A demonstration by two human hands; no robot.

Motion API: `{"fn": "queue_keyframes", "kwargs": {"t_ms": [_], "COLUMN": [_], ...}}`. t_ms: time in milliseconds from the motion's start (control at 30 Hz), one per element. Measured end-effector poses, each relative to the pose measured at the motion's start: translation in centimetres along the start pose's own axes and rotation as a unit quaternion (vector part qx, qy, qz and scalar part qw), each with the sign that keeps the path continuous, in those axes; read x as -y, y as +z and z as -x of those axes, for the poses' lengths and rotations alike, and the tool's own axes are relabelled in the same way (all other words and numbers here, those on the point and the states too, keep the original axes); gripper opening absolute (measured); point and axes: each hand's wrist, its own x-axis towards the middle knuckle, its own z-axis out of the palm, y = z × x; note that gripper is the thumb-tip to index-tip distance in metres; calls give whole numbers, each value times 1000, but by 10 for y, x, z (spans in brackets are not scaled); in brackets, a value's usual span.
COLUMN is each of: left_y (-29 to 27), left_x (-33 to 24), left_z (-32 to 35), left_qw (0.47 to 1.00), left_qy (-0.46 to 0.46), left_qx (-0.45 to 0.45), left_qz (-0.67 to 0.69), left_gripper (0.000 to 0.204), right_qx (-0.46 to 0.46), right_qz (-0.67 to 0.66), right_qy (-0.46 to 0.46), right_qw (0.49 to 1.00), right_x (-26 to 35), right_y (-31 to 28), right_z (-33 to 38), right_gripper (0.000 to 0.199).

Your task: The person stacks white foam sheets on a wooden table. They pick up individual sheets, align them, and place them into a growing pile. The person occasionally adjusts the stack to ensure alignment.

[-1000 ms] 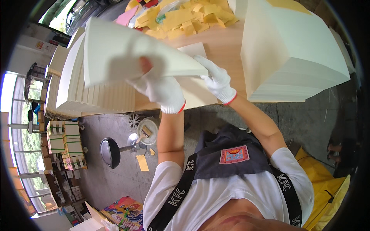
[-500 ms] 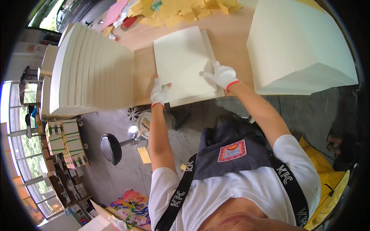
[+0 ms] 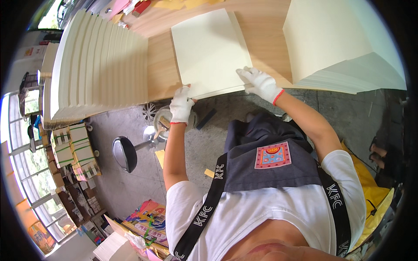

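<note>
Cream paper stack (image 3: 211, 52) is lying flat on the wooden worktop (image 3: 161, 63), centred in front of the person, its near edge sitting about level with the worktop's near edge; presumably this is leaving both near corners within easy reach. A strip of lower paper is showing along its right side, so the layers are not lining up fully.

Left hand (image 3: 182, 104), gloved, is touching the near left corner, fingers pointing far, thumb reaching right along the near edge. Right hand (image 3: 262, 83), gloved, is resting its fingers over the near right corner. Contact at both corners is probably steadying the stack. Whether either grip is pinching the paper or merely lying against it, cannot tell.

Left forearm (image 3: 176, 152) is running almost straight far; right forearm (image 3: 307, 113) is slanting inward from the right, elbow bending.

Tall paper piles (image 3: 100, 65) are standing on the left, and a large paper block (image 3: 333, 37) on the right, apparently leaving the middle as working room.
</note>
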Motion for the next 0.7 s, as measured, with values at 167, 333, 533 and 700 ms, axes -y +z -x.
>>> {"fn": "queue_keyframes", "kwargs": {"t_ms": [167, 333, 533, 700], "left_y": [9, 9, 9, 13], "left_x": [6, 7, 12, 16], "left_z": [8, 6, 5, 4], "left_qw": [999, 998, 999, 999], "left_qy": [-35, -10, -3, 17], "left_qx": [-8, -27, -17, -30], "left_qz": [17, 53, 41, 30], "left_gripper": [58, 50, 47, 49], "right_qx": [-14, -64, -43, -81], "right_qz": [16, 41, 24, 44], "right_qy": [3, -8, -22, -46], "right_qw": [1000, 997, 999, 995], "right_x": [-4, -10, -23, -32], "right_y": [12, 25, 33, 47], "right_z": [13, 23, 26, 27], "right_gripper": [62, 60, 60, 59]}}
